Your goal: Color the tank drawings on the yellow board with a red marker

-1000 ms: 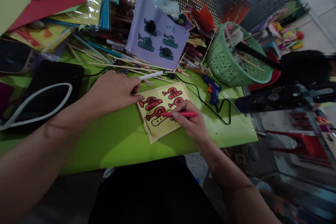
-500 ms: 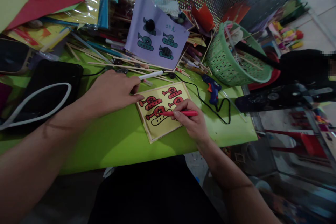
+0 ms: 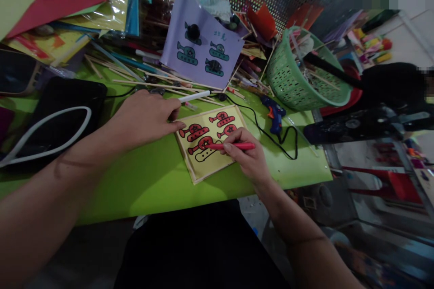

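My right hand [image 3: 249, 153] is closed round a red marker [image 3: 242, 146], its tip on a tank drawing on a yellow card [image 3: 217, 168] with a thin wooden-stick border. Several tanks on the card are red with black outlines and stars. The lower one has a red turret and a yellow track [image 3: 205, 155]. My left hand [image 3: 149, 113] has curled fingers, and a white pen [image 3: 196, 97] sticks out from them. Its thumb rests at the card's upper left edge. How far the pen runs into the hand is hidden.
Behind the card are wooden sticks [image 3: 159, 85] and a purple sheet [image 3: 200, 61] with green tanks. A blue glue gun [image 3: 275, 115] with a black cord lies to the right, near a green basket [image 3: 294, 81]. A black case [image 3: 71, 99] with a white loop stands left on the green table [image 3: 142, 185].
Almost nothing differs. Both hands, the red marker and the card stay in nearly the same place.
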Motion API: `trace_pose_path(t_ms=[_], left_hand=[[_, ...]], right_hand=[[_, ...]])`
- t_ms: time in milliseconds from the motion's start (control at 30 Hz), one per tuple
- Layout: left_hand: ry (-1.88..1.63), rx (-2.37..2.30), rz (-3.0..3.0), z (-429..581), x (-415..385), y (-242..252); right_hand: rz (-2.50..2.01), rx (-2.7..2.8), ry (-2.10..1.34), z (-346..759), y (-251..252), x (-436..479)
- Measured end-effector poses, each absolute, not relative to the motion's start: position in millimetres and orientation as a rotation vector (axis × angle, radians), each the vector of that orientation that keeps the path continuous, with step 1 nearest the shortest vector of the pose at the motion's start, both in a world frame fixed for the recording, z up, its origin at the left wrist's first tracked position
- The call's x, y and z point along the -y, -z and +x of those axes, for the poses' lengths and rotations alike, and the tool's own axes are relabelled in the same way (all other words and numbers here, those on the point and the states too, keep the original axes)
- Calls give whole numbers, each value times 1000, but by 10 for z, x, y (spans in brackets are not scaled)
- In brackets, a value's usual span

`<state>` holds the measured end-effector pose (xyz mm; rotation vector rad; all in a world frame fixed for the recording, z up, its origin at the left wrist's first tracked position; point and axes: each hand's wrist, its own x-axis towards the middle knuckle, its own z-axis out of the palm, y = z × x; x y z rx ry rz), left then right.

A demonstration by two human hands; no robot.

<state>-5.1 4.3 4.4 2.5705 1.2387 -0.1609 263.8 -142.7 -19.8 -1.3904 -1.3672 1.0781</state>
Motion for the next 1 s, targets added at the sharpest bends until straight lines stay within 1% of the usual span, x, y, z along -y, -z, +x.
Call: trace_pose_path(t_ms=[333,667,1000], left_hand=[[121,-1254,2561,-61,-67,41],[-73,-1200,2493,-92,-11,-59],[92,-1224,2589,-61,9,-112]], right_hand=[[-1404,1356,-1085,2630,185,1418],[-1405,1377,-1068,2625,186,1411],[-1424,1371,-1089,2620,184,1409]])
